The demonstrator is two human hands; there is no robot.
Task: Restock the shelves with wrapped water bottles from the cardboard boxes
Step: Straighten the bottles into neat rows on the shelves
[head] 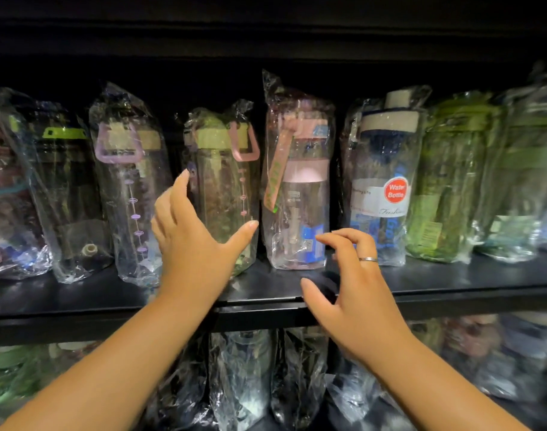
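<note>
A row of plastic-wrapped water bottles stands on a black shelf (110, 293). My left hand (191, 231) is spread around the wrapped bottle with a green lid and pink handle (222, 169), fingers at its left side and thumb across its lower front. My right hand (347, 284) hovers with loosely curled fingers just in front of the wrapped pink-lidded bottle (300, 181), holding nothing; a ring sits on one finger. The cardboard boxes are out of view.
Left of my hands stand a wrapped purple-handled bottle (129, 181) and a green-capped one (66, 188). To the right are a blue bottle with a red "Water Bottle" sticker (387, 181) and green bottles (452, 181). More wrapped bottles (244, 377) fill the shelf below.
</note>
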